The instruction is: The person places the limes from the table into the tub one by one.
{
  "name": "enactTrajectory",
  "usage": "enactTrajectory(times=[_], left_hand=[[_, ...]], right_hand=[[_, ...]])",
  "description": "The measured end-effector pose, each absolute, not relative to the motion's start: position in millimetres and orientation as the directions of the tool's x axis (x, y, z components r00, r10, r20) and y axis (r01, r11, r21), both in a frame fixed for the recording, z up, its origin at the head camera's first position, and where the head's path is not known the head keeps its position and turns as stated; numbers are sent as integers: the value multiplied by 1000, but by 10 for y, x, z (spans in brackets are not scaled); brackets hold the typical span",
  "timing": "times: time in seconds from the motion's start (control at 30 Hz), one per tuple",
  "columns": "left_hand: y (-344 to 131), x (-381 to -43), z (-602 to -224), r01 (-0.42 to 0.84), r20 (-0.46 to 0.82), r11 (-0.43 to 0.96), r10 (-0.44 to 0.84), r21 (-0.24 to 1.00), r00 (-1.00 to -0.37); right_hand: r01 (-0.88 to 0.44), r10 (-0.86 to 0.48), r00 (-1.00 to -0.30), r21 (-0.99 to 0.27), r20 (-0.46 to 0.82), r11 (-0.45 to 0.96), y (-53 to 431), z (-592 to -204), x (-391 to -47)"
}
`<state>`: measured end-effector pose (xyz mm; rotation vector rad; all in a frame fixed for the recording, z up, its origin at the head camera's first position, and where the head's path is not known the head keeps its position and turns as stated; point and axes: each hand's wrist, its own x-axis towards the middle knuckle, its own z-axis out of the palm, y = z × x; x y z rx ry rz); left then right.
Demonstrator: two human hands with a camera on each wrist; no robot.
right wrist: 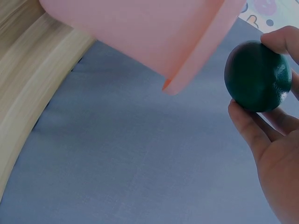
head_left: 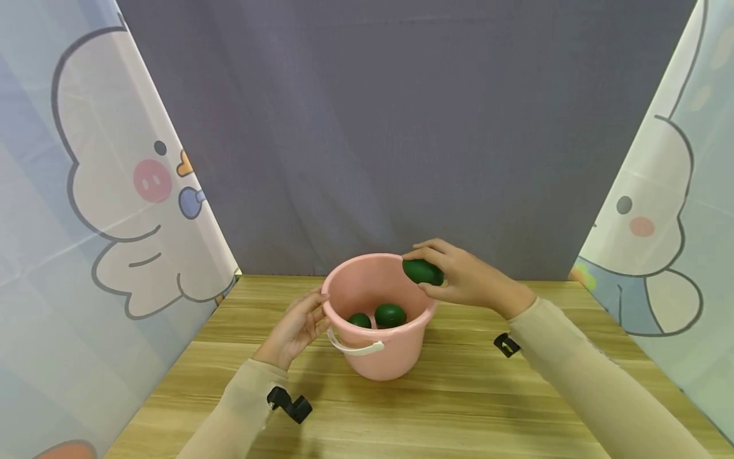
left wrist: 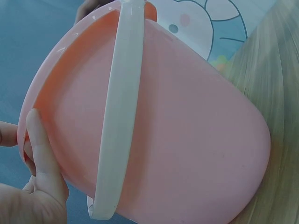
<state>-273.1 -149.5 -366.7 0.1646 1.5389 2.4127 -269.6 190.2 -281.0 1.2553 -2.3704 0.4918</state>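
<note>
A pink bucket (head_left: 381, 357) with a white handle (head_left: 358, 349) stands upright on the wooden table. Inside it lie two dark green avocados, a larger one (head_left: 390, 315) and one partly hidden by the front wall (head_left: 360, 320). At the bucket's left side my left hand (head_left: 295, 328) grips the rim between thumb and fingers, also seen in the left wrist view. My right hand (head_left: 464, 277) holds another green avocado (head_left: 423, 271) over the right rear part of the rim. In the right wrist view the thumb and fingers pinch this avocado (right wrist: 257, 77), apart from the bucket wall.
The wooden table (head_left: 459, 395) extends around the bucket. A grey curtain (head_left: 378, 140) hangs behind it, and cartoon-printed curtains (head_left: 115, 191) flank both sides. Black clips (head_left: 289, 405) sit at both sleeves.
</note>
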Motion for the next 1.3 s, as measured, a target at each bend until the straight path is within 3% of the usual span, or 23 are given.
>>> enactTrajectory(times=[1.3], left_hand=[[-1507,-2731,-3675,-173,-53,-395,297,902,-953]], right_hand=[[-858,-724,-504,-174,470,484,1601,-2883,-2767]])
